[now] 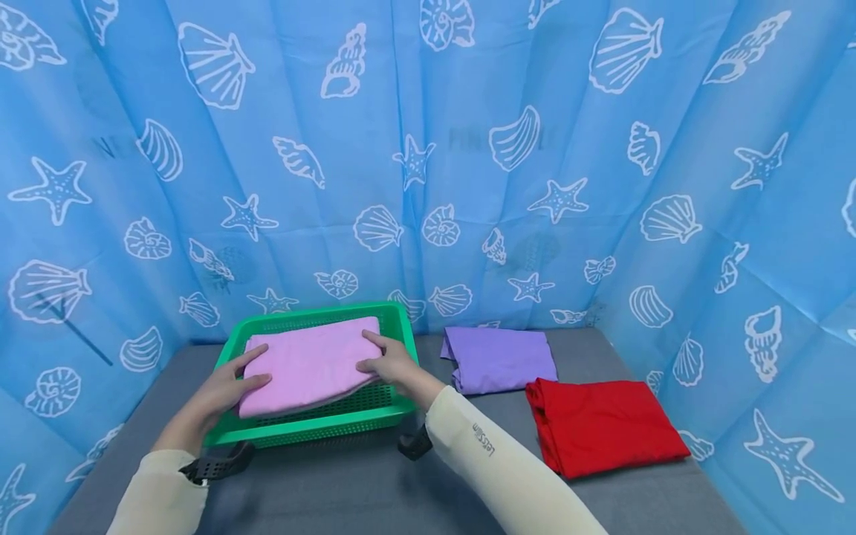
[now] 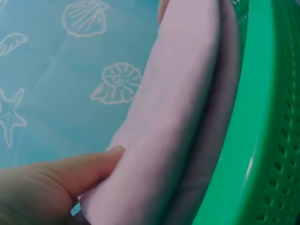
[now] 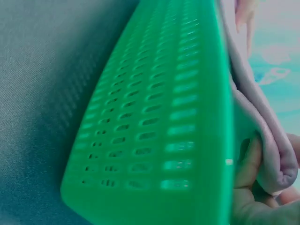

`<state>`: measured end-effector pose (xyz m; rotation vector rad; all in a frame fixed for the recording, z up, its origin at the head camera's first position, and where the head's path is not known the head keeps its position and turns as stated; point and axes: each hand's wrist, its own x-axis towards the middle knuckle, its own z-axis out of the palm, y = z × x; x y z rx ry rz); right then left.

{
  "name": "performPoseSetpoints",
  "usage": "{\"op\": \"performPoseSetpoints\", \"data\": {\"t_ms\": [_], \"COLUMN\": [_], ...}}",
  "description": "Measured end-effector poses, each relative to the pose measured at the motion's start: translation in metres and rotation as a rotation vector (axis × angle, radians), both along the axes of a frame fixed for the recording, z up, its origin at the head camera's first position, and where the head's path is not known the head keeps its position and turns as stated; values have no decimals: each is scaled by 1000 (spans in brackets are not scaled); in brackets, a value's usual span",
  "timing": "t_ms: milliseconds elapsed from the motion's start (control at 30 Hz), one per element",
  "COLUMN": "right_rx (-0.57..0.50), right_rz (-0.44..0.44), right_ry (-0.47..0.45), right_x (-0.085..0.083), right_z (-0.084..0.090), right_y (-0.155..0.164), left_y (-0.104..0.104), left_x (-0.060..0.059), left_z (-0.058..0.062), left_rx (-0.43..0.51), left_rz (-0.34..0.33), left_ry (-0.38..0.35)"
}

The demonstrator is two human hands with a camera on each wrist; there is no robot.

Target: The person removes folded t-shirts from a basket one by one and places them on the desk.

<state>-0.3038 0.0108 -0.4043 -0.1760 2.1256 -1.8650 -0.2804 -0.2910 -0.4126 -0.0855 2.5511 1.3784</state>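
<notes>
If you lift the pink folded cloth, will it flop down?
Probably yes. The pink folded cloth looks soft: its edge bends round the right hand. It likely weighs little and may unfold, which may be why the left hand holds the other side.

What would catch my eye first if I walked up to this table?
Probably the two hands, left hand and right hand, gripping a folded pink cloth in a green basket at the table's left. To the right lie a folded purple cloth and a bright red cloth, all before a blue seashell curtain.
</notes>
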Motion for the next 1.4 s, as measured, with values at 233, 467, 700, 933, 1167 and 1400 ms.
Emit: {"op": "performPoseSetpoints", "data": {"t_ms": [233, 467, 700, 933, 1167, 1400], "right_rx": [-79, -161, -163, -165, -154, -126], "right_rz": [37, 47, 84, 76, 86, 71], "right_ry": [-22, -51, -49, -52, -40, -10], "right_x": [7, 15, 27, 39, 53, 69], "right_z": [6, 2, 0, -2, -5, -9], "right_y": [14, 29, 51, 69, 90, 115], "left_y": [0, 9, 26, 42, 62, 86], "left_x": [9, 18, 30, 41, 52, 61], "left_z": [0, 1, 7, 7, 10, 8], "left_rx": [224, 346, 354, 251, 90, 123], "left_rz": [-48, -71, -51, -45, -63, -25], "left_ry": [-14, 24, 44, 100, 193, 191]}}
